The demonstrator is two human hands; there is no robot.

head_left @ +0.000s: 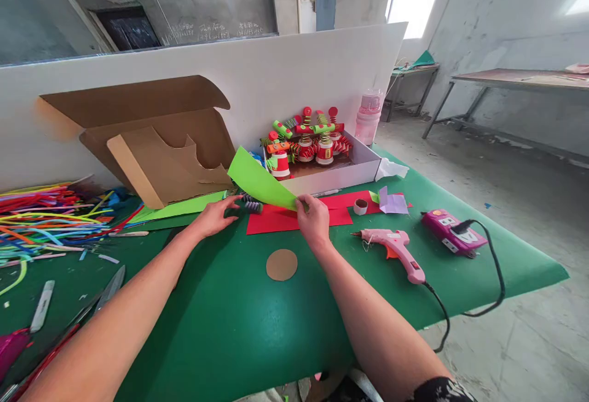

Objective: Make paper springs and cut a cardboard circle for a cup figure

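Observation:
My right hand (313, 221) pinches the lower right end of a light green paper strip (260, 178), which is raised and curves up to the left over red paper (271, 221). My left hand (217, 216) reaches past the strip's left side, its fingers apart and nothing held, close to small dark coiled pieces (252, 207). More green paper (184, 207) lies behind that hand. Between my forearms a round brown cardboard disc (281, 265) rests flat on the green table (257, 334).
On the right are a pink glue gun (396, 247) with a cord, a magenta power block (453, 232) and a tape roll (360, 207). Behind stand a box of red and green figures (354, 172) and an open cardboard box (175, 150). Pipe cleaners (55, 224) and scissors (110, 288) lie left.

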